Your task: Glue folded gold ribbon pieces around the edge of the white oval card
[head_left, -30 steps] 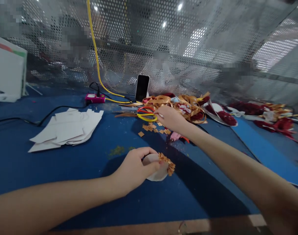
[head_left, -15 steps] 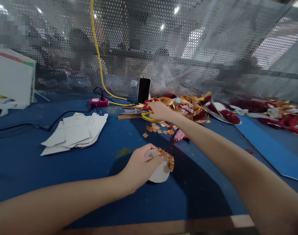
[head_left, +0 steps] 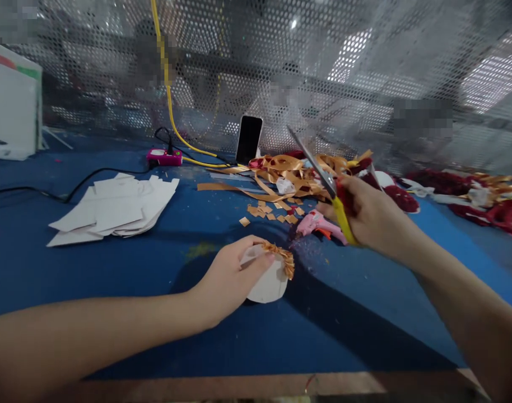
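Note:
My left hand [head_left: 234, 274] pinches a white paper disc [head_left: 269, 284] whose upper right edge carries a row of folded gold ribbon pieces [head_left: 284, 258]. In my right hand [head_left: 367, 215] is a pair of scissors [head_left: 326, 178] with yellow and red handles, the blades pointing up and left, clear of the table. A pink glue gun [head_left: 321, 225] lies just below the scissors. Small gold ribbon squares [head_left: 264, 210] are scattered between the disc and a tangle of gold ribbon [head_left: 293, 170].
White paper pieces [head_left: 117, 207] lie stacked at left. Behind them, a pink power strip [head_left: 166, 157] joins black and yellow cords. A phone [head_left: 249, 140] leans by the perforated metal screen [head_left: 247, 67]. Dark red fabric [head_left: 483, 207] and a blue board [head_left: 457, 240] lie at right.
My right hand has lifted the scissors off the ribbon pile and brought them right and nearer, uncovering the pink glue gun. My left hand keeps its hold on the disc.

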Action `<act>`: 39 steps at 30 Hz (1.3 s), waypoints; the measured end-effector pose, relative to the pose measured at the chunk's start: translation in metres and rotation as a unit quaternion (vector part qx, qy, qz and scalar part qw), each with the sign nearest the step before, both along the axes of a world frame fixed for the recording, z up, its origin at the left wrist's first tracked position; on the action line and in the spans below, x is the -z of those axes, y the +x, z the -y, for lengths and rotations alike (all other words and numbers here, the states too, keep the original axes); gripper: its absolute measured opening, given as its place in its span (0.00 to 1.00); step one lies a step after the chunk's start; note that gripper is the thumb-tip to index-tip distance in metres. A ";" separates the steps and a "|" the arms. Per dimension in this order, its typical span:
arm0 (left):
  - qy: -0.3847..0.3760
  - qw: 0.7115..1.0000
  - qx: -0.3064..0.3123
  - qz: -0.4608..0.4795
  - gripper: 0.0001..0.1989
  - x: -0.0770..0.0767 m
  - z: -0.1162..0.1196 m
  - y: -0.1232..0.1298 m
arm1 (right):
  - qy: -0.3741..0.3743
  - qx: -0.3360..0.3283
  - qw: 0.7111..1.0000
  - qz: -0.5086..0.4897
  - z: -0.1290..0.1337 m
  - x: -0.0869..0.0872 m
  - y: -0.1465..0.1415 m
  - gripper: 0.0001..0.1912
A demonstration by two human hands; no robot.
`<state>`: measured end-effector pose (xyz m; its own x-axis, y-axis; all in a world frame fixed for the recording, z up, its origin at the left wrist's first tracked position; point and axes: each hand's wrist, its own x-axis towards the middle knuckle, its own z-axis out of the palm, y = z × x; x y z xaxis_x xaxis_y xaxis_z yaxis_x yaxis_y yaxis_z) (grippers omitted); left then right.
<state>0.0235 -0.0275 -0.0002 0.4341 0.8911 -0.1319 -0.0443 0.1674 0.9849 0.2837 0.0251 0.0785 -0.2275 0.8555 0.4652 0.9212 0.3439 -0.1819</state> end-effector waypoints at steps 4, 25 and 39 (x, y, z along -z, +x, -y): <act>0.024 1.000 -0.012 -0.016 0.12 0.003 0.001 0.000 | 0.088 0.009 0.983 0.160 0.036 0.011 0.010 0.27; 0.006 0.999 -0.048 0.024 0.09 0.002 0.001 0.000 | 0.145 -0.067 0.938 0.307 0.048 0.042 0.019 0.31; 0.047 0.996 -0.013 0.072 0.19 0.006 0.002 -0.001 | 0.163 -0.064 0.937 0.304 0.052 0.041 0.009 0.28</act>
